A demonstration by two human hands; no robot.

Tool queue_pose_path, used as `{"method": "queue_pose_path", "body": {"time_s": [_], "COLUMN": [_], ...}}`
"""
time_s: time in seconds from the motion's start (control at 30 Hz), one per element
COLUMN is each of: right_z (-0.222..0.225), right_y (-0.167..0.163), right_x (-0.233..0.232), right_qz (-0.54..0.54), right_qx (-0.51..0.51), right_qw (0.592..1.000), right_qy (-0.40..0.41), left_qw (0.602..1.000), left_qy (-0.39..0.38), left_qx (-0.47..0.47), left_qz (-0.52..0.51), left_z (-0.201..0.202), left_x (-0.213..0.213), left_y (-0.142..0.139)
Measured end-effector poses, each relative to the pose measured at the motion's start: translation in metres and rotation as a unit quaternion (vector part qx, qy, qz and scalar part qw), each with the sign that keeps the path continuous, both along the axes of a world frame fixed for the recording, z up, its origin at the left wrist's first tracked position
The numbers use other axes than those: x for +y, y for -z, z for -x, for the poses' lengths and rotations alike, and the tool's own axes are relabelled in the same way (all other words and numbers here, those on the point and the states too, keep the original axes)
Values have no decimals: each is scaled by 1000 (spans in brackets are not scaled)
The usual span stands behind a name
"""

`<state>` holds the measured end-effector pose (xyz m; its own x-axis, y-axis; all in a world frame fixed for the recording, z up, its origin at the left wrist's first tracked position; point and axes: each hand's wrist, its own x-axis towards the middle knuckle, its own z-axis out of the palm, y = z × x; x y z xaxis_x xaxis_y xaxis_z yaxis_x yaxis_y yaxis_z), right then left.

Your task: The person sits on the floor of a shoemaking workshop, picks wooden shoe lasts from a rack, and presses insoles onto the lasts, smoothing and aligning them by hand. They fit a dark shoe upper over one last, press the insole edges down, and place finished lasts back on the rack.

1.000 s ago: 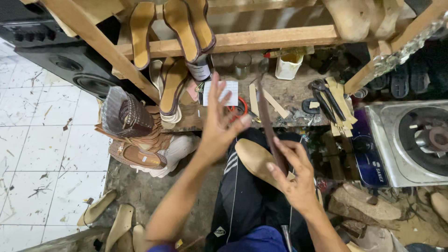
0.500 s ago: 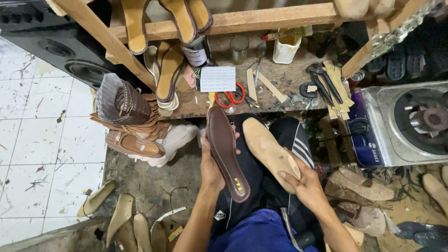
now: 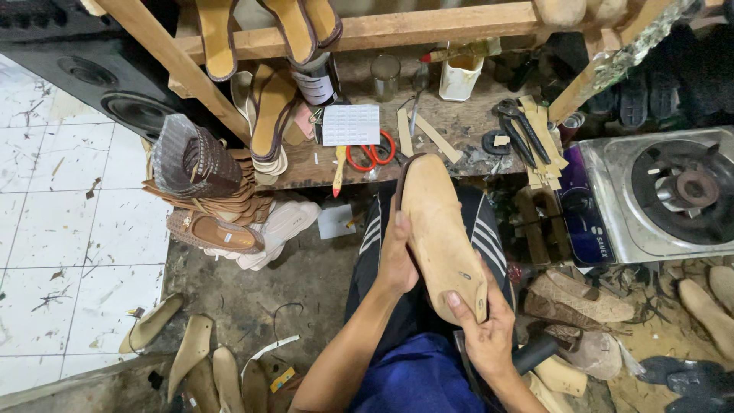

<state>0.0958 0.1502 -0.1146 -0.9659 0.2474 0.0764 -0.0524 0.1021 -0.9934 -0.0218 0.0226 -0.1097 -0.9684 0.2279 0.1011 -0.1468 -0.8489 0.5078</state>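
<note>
Over my lap I hold a pale wooden shoe last (image 3: 440, 229) with a dark brown insole (image 3: 399, 177) pressed against its left side, only its edge showing. My left hand (image 3: 397, 256) grips the left side of the last and the insole. My right hand (image 3: 483, 330) cups the heel end from below, thumb on the wood. Both hands are closed on the last above my dark trousers with white stripes (image 3: 483, 237).
A low wooden bench (image 3: 428, 149) ahead carries red scissors (image 3: 372, 155), pliers (image 3: 521, 131), a paper card (image 3: 350, 124) and a white pot (image 3: 461, 76). A gas stove (image 3: 657, 191) stands right. Stacked sandals (image 3: 202, 191) lie left, loose lasts (image 3: 199, 356) on the floor.
The insole, held upright in my left hand beside the last, is now pressed against the last. Both hands have closed around the last and brought it upright in front of me.
</note>
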Motion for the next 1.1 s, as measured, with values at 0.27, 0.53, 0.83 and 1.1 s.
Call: {"method": "queue_pose_path", "body": {"time_s": [0.27,0.53,0.83,1.1], "right_z": [-16,-19,-17,3], "right_y": [15,12,4,5], "right_x": [-7,-9,-12,11], "right_qz": [-175,-163,-175,103], "right_qx": [62,98,107,61], "right_qw": [982,982,979,980], "right_qy": [25,2,-13,-160], "left_qw": [997,997,995,984], "left_qy": [42,64,80,93], "left_qx": [29,16,-2,-130], "left_qz": [63,50,59,-83], "left_z": [-9,-9,-10,29], "left_x": [-9,-8,-7,-13], "left_y": [-22,-11,6,48]}}
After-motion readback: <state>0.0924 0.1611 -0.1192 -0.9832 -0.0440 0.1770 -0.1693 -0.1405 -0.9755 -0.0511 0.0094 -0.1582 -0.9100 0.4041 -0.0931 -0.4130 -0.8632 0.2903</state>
